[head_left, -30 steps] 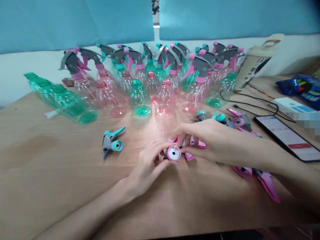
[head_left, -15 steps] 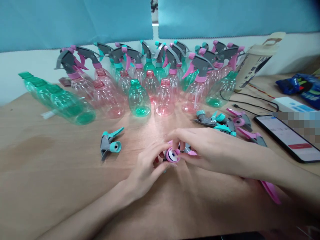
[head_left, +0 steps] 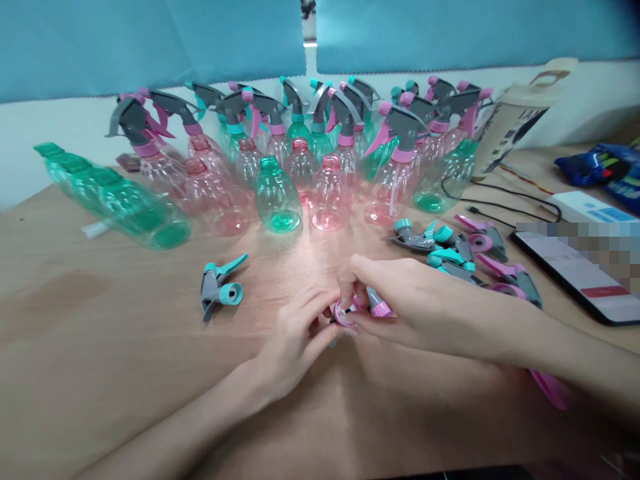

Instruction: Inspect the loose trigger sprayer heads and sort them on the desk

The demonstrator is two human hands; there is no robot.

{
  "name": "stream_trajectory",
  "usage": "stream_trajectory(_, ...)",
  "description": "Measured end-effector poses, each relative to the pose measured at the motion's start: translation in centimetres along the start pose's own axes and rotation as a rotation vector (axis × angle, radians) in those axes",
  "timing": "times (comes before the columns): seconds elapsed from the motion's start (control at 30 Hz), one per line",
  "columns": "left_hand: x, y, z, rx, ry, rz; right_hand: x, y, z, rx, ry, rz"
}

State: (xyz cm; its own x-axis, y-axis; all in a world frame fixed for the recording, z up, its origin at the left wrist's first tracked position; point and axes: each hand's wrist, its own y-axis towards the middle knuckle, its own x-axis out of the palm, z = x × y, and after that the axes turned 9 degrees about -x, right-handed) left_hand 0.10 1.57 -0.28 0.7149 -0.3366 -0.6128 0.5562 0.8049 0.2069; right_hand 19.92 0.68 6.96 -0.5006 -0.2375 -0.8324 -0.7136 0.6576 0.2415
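Note:
My left hand (head_left: 293, 340) is closed around a pink-and-grey trigger spray head (head_left: 344, 318), its pink collar facing up toward me. The fingers of my right hand (head_left: 405, 293) are bent and pinch at that collar, with the fingertips over the white insert inside it. Most of the spray head's body is hidden by my hands. Just behind my right fingers, part of another grey-and-pink spray head (head_left: 381, 309) shows. A teal-and-grey spray head (head_left: 230, 293) lies to the left of my left hand.
Several clear pink and green bottles (head_left: 279, 200) stand across the back, many with spray heads. More loose spray heads (head_left: 450, 257) lie at right, near a phone (head_left: 565, 263), a black cable (head_left: 500, 204) and a beige tumbler (head_left: 515, 127). Green bottles (head_left: 135, 207) line the left.
My right fingertips have moved down onto the collar's opening and now cover much of the white insert. My left hand keeps its hold, and the view has shifted slightly.

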Motion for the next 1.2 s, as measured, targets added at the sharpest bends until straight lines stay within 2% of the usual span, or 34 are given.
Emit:
stream_trajectory(0.17,-0.1,0.0,-0.2,0.01,0.016,-0.022,-0.7,-0.2,0.4,0.001,-0.049,-0.042)
stream_trajectory(0.37,-0.2,0.0,-0.6,0.037,0.03,-0.021,-0.5,0.0,0.7,-0.002,-0.065,-0.078)
stream_trajectory(0.53,-0.2,0.1,-0.4,0.016,0.007,-0.02,0.1,0.0,0.8,-0.017,-0.07,-0.035)
stream_trajectory(0.73,-0.2,0.3,-0.4,0.017,-0.015,-0.023,0.7,0.3,0.8,0.015,0.041,0.014)
stream_trajectory(0.9,-0.2,0.3,-0.4,-0.017,0.003,-0.023,0.0,0.3,0.9,0.011,-0.012,-0.037)
stream_trajectory(1.03,-0.2,0.5,-0.3,0.008,0.043,0.005,-0.2,0.2,1.1,0.04,-0.012,-0.1)
stream_trajectory(1.2,-0.3,0.6,-0.4,-0.029,0.001,0.019,0.8,0.7,1.4,0.036,0.028,-0.044)
